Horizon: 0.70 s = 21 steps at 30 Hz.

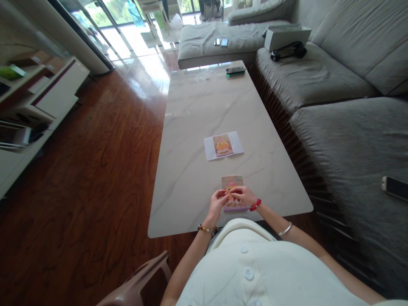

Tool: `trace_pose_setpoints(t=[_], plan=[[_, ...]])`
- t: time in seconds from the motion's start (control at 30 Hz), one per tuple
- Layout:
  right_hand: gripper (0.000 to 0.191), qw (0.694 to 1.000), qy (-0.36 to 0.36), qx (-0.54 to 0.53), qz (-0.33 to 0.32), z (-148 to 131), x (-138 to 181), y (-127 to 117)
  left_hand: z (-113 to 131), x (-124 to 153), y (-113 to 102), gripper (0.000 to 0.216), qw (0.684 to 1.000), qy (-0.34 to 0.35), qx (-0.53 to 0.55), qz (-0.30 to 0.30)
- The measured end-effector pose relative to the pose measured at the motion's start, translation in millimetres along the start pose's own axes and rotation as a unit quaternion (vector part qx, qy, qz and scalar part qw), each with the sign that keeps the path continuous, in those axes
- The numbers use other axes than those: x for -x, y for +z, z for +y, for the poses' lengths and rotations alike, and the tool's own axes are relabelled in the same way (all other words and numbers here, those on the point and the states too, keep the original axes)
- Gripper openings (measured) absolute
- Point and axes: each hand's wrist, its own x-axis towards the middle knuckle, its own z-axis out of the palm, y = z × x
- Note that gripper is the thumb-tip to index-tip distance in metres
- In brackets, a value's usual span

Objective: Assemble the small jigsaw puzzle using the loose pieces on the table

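A small rectangular picture panel (232,180) lies at the near edge of the marble table. Its surface looks built of tiny coloured pieces: grey-brown at the top, a yellow and pink figure, a lilac strip below. My left hand (218,199) is over its left side, thumb and fingers pinched together. From the right, my right hand (245,195) reaches across it, its fingers also closed in a pinch. The fingertips of both hands nearly meet above the panel; anything between them is too small to make out. Beyond it lies a creased paper sheet (238,143) printed with a similar yellow figure.
The pale marble table (191,178) stretches away from me. A dark phone-like object (236,71) lies at its far end. Grey sofas (350,136) stand along the right, with a phone (395,187) on one seat. A plastic stool (140,280) is at lower left.
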Motion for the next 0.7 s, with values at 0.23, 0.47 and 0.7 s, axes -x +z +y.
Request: trace_pose_setpoints(t=[0.23, 0.47, 0.7], plan=[[0.017, 0.996, 0.006, 0.061, 0.059, 11, -8, 3, 1, 6, -8, 0.023, 0.969, 0.095, -0.226, 0.006], [0.018, 0.974, -0.033, 0.222, 0.03, 11, -27, 4, -11, 5, -19, 0.02, 0.761, 0.283, -0.582, 0.05], [0.019, 0.967, -0.029, 0.253, 0.0, 11, -35, 2, -26, 10, -28, 0.027, 0.653, 0.357, -0.667, 0.032]])
